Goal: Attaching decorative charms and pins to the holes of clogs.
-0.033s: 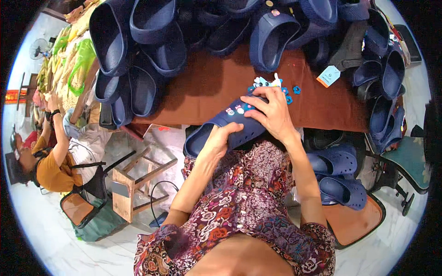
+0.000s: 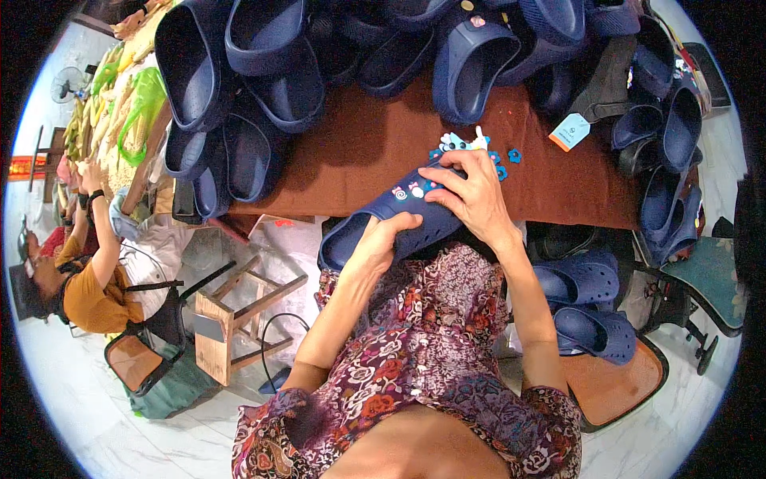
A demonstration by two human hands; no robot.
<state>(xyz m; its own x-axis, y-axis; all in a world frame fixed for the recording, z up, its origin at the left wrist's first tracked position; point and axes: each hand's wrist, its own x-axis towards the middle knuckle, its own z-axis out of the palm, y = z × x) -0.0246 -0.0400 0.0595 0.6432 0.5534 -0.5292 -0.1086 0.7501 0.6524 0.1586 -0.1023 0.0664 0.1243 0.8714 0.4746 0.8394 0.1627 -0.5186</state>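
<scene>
The left hand [image 2: 381, 239] curls its fingers around the heel of a navy clog [image 2: 399, 214]. The right hand [image 2: 472, 194] presses bent fingers on its toe, small charms [image 2: 471, 148] just beyond the fingertips.

One view only, worn on the person's head and looking steeply down over their own chest and lap; the picture is upright and unmirrored, so its left is the person's left; both forearms enter from the lower edge and meet at a navy clog [image 2: 399, 219] close below the lens, the left hand [image 2: 381, 239] and right hand [image 2: 475, 195] near the middle of the frame; beyond them the brown table [image 2: 359, 152] fills the upper part; the fisheye bends edges toward the round rim, where the pale floor [image 2: 96, 431] and another seated person [image 2: 80, 287] at far left appear small and curved.
</scene>
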